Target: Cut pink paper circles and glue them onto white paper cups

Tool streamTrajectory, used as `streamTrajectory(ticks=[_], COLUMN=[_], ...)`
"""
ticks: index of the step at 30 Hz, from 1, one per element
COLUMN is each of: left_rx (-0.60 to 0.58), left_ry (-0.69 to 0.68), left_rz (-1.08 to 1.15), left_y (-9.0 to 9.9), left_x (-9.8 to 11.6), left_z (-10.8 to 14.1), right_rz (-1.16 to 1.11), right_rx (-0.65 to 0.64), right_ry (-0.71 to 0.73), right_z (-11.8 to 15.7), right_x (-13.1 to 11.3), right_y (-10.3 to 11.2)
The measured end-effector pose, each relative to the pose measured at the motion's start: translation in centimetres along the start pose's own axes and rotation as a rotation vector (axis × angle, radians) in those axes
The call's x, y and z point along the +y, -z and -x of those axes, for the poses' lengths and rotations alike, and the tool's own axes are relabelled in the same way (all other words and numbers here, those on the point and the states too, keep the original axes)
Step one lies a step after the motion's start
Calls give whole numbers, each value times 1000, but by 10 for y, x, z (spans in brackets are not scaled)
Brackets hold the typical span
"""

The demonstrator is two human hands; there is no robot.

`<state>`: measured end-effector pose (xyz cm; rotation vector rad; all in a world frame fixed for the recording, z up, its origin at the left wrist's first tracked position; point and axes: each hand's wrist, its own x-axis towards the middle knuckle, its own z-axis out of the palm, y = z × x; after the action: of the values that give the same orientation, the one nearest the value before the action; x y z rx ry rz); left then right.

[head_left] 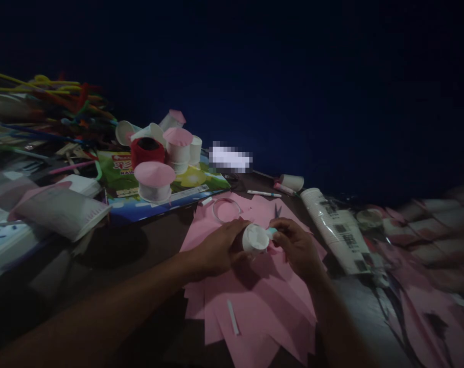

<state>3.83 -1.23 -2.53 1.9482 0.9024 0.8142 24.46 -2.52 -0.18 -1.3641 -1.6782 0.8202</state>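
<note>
My left hand is wrapped round a small white paper cup, its open mouth tilted toward me. Beside the cup's rim, the closed fingers of my right hand pinch a small pale teal object whose kind I cannot make out. Dark scissor blades poke out just beyond that hand; their handles are hidden. Below both hands lie overlapping sheets of pink paper, with a thin white strip on top. A ring-shaped roll rests at the papers' far side.
Pink-topped paper cups and red yarn stand on a colourful packet at left. Pipe cleaners pile up behind. A wrapped stack of cups lies right, a marker at the back.
</note>
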Motion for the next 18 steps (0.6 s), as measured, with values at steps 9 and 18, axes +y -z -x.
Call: streamTrajectory(ticks=[9,18], left_rx=[-22,-10], left_ry=[18,-5], left_rz=[-7,6], left_y=[2,2], left_x=[3,7], left_z=[-1,-2], right_rz=[-41,-112], right_rx=[43,70], right_ry=[28,-86], right_z=[-3,-5], right_x=[-9,-10], right_y=[-6,-12])
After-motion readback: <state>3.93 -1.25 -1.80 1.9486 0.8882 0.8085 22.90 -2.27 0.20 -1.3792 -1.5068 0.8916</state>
